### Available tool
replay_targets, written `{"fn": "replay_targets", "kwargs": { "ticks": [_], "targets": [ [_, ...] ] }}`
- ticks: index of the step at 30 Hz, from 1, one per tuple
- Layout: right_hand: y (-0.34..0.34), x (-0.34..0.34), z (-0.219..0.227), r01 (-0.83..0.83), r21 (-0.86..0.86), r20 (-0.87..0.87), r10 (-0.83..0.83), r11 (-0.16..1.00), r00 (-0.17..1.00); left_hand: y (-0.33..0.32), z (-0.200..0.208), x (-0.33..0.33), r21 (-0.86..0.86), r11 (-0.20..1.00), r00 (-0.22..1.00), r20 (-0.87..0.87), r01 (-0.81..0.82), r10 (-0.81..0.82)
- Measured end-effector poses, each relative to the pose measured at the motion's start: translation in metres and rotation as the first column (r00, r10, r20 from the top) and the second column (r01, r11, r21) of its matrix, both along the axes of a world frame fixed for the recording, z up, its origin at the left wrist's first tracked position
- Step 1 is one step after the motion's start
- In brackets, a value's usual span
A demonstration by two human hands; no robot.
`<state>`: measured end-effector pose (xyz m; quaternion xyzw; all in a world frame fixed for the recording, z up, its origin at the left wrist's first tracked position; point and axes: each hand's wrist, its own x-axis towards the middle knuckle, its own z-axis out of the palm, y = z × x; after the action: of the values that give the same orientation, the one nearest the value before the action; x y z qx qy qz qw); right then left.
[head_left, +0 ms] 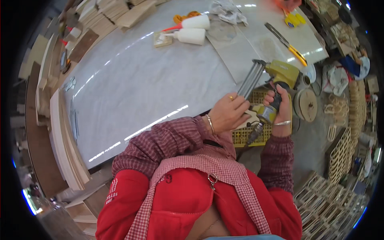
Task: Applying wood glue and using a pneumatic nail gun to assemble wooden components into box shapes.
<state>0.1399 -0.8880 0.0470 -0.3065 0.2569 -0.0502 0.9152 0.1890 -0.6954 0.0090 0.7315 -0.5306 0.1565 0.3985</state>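
Observation:
A yellow-green air nail gun (283, 72) is held up at the table's right front corner. Its black grip is wrapped by my right hand (282, 102). My left hand (229, 113), with a ring and a bracelet, is closed around the lower end of the gun's long metal magazine (253, 78); its fingertips are partly hidden. An air hose fitting (256, 133) hangs from the bottom of the grip. Below the gun sits a yellow plastic crate (262, 138) with a pale wooden piece inside.
Two white glue bottles (192, 36), a yellow utility knife (297, 55) and crumpled plastic (228, 11) lie on the grey table (152, 88). Wooden boards (64, 136) are stacked along its left. Rolls (307, 105) stand at right; wooden frames (332, 204) lie lower right. Another person's hand (289, 4) shows at the far edge.

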Motion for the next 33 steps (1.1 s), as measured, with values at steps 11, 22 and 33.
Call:
{"fn": "replay_targets", "kwargs": {
  "ticks": [11, 22, 33],
  "targets": [
    [0.002, 0.009, -0.034, 0.03, 0.073, 0.031, -0.033, 0.997, 0.999, -0.003, -0.024, 0.006, -0.067, 0.998, 0.998, 0.057, -0.012, 0.016],
    [-0.028, -0.003, -0.062, 0.023, 0.105, 0.059, -0.029, 0.994, 0.998, 0.009, -0.018, -0.012, -0.094, 0.989, 0.993, -0.044, -0.117, 0.113],
    [-0.042, -0.001, -0.069, 0.006, 0.225, 0.165, -0.044, 0.974, 0.985, 0.025, -0.004, 0.01, 0.072, 0.997, 0.947, -0.322, 0.034, -0.009]
  ]
}}
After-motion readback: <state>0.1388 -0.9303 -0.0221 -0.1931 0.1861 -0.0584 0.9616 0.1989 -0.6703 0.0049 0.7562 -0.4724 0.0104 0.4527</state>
